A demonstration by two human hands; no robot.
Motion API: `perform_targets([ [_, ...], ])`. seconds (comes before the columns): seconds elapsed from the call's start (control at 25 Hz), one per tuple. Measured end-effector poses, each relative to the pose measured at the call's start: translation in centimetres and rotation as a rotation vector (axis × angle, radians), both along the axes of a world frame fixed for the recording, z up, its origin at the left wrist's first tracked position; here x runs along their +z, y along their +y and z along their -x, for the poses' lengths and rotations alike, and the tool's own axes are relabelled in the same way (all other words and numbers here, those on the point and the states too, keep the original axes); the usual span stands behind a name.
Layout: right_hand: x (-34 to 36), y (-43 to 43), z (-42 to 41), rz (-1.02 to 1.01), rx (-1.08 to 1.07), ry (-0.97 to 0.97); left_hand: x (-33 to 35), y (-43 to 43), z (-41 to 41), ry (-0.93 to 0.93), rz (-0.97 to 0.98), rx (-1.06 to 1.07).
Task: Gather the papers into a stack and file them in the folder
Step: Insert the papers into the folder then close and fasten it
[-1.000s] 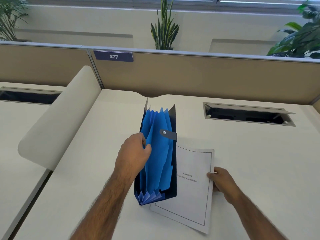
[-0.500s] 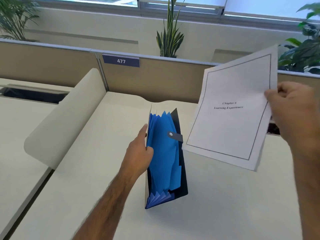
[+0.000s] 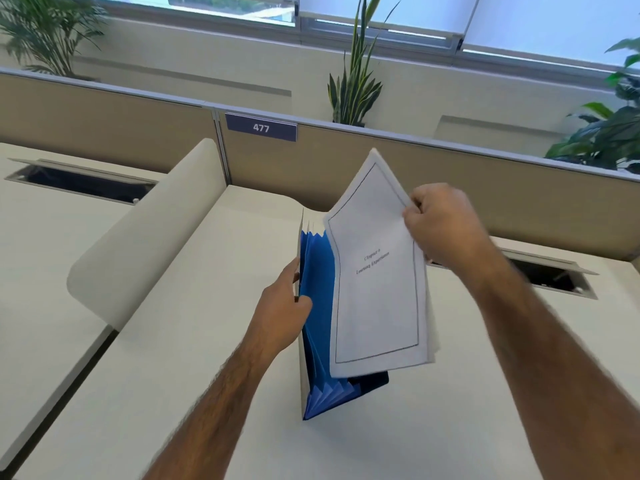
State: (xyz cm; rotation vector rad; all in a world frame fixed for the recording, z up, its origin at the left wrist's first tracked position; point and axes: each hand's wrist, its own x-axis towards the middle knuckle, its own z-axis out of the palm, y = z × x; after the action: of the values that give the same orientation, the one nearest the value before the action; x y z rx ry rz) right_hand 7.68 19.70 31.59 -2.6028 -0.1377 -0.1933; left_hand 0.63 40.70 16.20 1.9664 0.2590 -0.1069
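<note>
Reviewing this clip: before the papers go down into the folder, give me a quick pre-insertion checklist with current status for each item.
1. Right hand grips the papers at their upper edge: ok.
2. Left hand holds the folder open, pockets fanned: ok.
3. Folder standing upright on the desk: ok.
4. Papers' lower edge inside a pocket: not ok, they hang in front of the folder.
5. Sheets squared together: cannot tell.
6. Which pocket is targeted: cannot tell.

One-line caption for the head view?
Left hand holds the blue accordion folder open while right hand lowers the papers toward it.
</note>
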Motion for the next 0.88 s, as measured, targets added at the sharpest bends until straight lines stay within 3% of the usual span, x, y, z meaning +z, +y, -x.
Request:
perform_targets([
  [0.28, -4.7, 5.8, -2.1, 0.191, 0.035, 0.146, -0.2, -0.6, -0.1, 0.006, -0.012, -0.014],
  [0.64, -11.0, 9.6, -2.4, 0.289, 0.066, 0.395, -0.6, 0.1, -0.1, -0.041, -0.019, -0.028],
  [0.88, -11.9, 9.2, -2.8, 0.268, 0.096, 0.306, -0.7, -0.1, -0.2, -0.053, -0.019, -0.029],
])
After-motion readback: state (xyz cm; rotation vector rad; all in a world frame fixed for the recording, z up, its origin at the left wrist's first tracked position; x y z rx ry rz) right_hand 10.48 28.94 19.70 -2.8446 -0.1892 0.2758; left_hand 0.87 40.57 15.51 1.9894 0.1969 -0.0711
